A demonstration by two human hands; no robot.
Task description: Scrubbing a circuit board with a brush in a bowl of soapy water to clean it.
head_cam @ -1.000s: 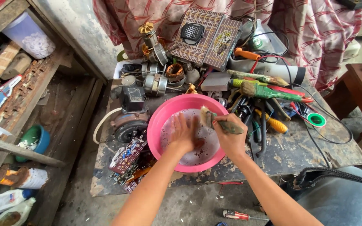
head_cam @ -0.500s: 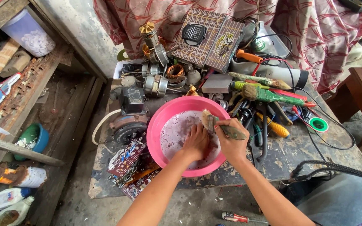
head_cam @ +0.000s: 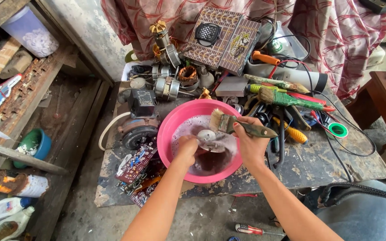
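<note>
Gripping a worn flat paintbrush (head_cam: 242, 126), the right hand (head_cam: 249, 145) scrubs a round metal part (head_cam: 206, 136) held by the left hand (head_cam: 187, 148) over a pink plastic basin (head_cam: 168, 134); the soapy part could slip free

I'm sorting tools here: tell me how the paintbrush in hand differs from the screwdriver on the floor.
The paintbrush is gripped in the right hand above the pink basin; the screwdriver lies untouched on the floor. The paintbrush ends in pale bristles, the screwdriver in a thin shaft. Both lie roughly level.
</note>
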